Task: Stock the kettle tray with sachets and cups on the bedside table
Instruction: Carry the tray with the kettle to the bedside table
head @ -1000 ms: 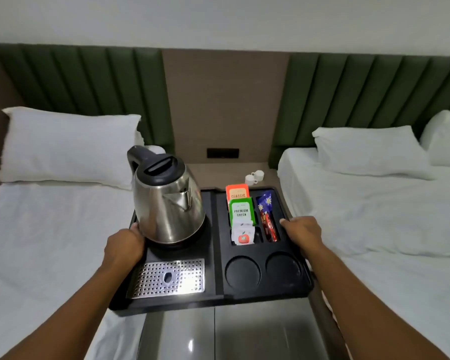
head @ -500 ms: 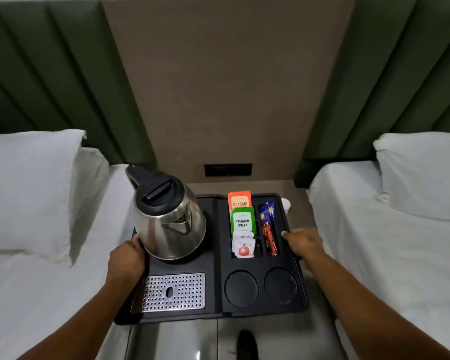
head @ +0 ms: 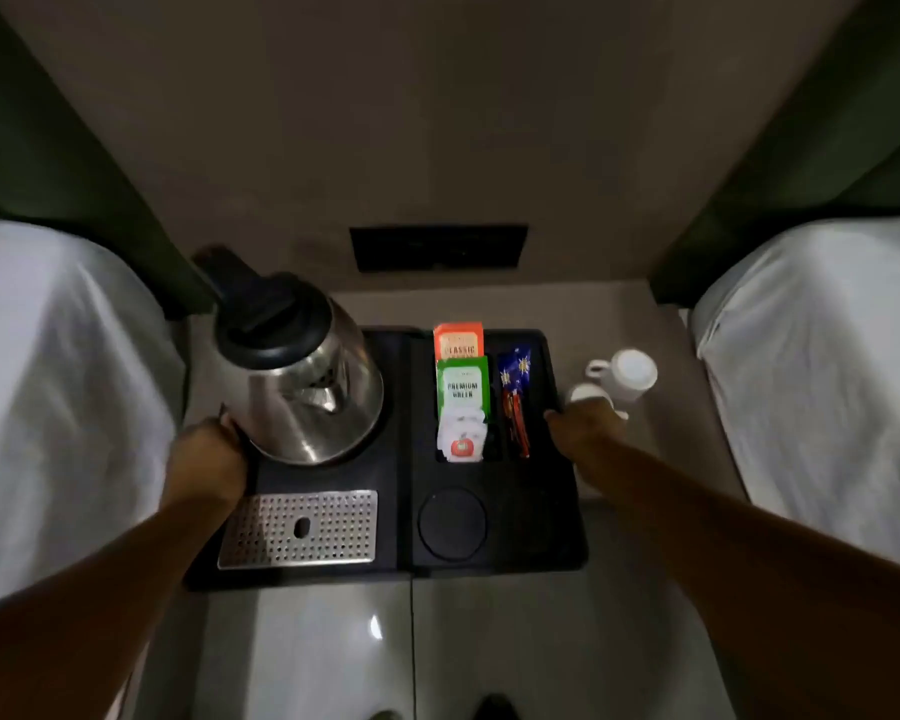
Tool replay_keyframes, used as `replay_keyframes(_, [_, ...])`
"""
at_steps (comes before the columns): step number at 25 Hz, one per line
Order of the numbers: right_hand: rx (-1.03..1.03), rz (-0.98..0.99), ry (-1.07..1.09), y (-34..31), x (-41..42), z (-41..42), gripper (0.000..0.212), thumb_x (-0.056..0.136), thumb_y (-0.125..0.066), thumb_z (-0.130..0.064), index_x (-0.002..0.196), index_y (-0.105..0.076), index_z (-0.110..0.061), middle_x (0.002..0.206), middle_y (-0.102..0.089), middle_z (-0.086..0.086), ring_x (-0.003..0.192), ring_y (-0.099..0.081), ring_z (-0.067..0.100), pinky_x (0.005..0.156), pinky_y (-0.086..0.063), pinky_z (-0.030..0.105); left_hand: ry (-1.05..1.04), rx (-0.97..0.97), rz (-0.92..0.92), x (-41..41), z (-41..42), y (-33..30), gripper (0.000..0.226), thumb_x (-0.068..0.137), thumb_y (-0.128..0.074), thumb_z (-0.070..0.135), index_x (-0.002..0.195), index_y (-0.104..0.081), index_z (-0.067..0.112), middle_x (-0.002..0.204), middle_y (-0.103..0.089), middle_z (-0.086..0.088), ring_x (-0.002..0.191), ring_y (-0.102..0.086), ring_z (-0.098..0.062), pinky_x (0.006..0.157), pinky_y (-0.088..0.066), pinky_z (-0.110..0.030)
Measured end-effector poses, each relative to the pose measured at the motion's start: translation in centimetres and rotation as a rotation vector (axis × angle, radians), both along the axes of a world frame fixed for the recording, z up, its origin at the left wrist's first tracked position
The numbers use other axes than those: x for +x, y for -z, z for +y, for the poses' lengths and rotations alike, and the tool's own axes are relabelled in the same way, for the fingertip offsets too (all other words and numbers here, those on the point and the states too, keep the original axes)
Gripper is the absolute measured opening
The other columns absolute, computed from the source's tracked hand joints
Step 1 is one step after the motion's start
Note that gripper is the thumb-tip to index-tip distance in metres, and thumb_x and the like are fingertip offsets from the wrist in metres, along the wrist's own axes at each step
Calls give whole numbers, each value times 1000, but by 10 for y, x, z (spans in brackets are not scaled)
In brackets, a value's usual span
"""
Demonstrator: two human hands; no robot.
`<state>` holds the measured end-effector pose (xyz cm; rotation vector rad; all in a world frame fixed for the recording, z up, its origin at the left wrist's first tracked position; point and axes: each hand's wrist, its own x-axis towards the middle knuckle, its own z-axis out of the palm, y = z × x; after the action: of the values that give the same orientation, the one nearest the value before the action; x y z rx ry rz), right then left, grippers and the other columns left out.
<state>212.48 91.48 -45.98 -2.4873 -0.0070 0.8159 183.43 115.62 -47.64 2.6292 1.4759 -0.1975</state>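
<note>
My left hand (head: 206,462) and right hand (head: 585,426) each clasp a side edge of the tray (head: 494,556) on the bedside table (head: 661,324); my fingertips are hidden. Kettle (head: 302,376) and sachets (head: 461,392) sit in it; cups (head: 627,376) stand beside it, one half-hidden.

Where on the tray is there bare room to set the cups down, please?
The round recess in front of the sachets is bare, as is the dark tray floor to its right. The sachet slots are crowded; the kettle and grille fill the left half. The cups stand on the table beyond the right hand.
</note>
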Motion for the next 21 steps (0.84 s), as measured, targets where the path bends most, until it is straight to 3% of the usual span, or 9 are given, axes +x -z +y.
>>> replay_keyframes(2, [-52, -9, -86, 32, 9, 14, 35, 92, -54, -24, 115, -65, 0, 121, -64, 21, 114, -59, 36, 95, -47, 41, -5, 10, 67, 9, 24, 34, 17, 92, -51, 8, 90, -64, -2, 94, -68, -24, 87, -66, -42, 73, -51, -44])
replay_keyframes(4, [-131, -71, -165, 49, 13, 24, 34, 94, -51, -21, 117, -63, 1, 126, -61, 21, 118, -56, 36, 97, -44, 40, -41, 15, 17, 13, 44, 60, 19, 92, -49, 15, 87, -63, 3, 88, -67, -22, 81, -65, -42, 68, -49, -41])
replay_keyframes(7, [-211, -178, -205, 59, 19, 41, 34, 99, -48, -18, 126, -56, 1, 135, -54, 21, 127, -50, 35, 101, -41, 37, 57, 13, 50, 15, 58, 81, 19, 87, -49, 14, 69, -52, 12, 77, -65, -18, 67, -61, -37, 65, -52, -41])
replay_keyframes(13, [-252, -215, -149, 62, 31, 56, 34, 92, -60, -18, 118, -58, 5, 122, -62, 22, 116, -57, 36, 91, -47, 38, -31, 38, -22, 30, 62, 84, 18, 89, -47, 10, 79, -60, 4, 82, -65, -21, 65, -54, -34, 61, -40, -37])
replay_keyframes(17, [-211, -249, -141, 65, 37, 57, 19, 93, -61, -15, 99, -64, 2, 105, -69, 21, 99, -65, 33, 70, -42, 33, -123, -5, -54, 26, 64, 94, 19, 89, -48, 21, 86, -59, 6, 82, -63, -17, 68, -56, -34, 61, -42, -37])
replay_keyframes(19, [-202, -257, -161, 62, 36, 57, 16, 93, -61, -15, 95, -65, 1, 101, -69, 20, 90, -64, 31, 67, -42, 32, -69, -21, -28, 28, 68, 94, 19, 87, -47, 22, 83, -57, 6, 82, -63, -19, 64, -51, -31, 60, -42, -38])
replay_keyframes(21, [-177, -281, -271, 52, 32, 52, 18, 93, -59, -18, 95, -65, 0, 99, -69, 19, 89, -64, 33, 67, -41, 33, -116, -61, -116, 29, 63, 86, 21, 89, -46, 21, 86, -58, 4, 87, -65, -23, 67, -52, -33, 63, -44, -40])
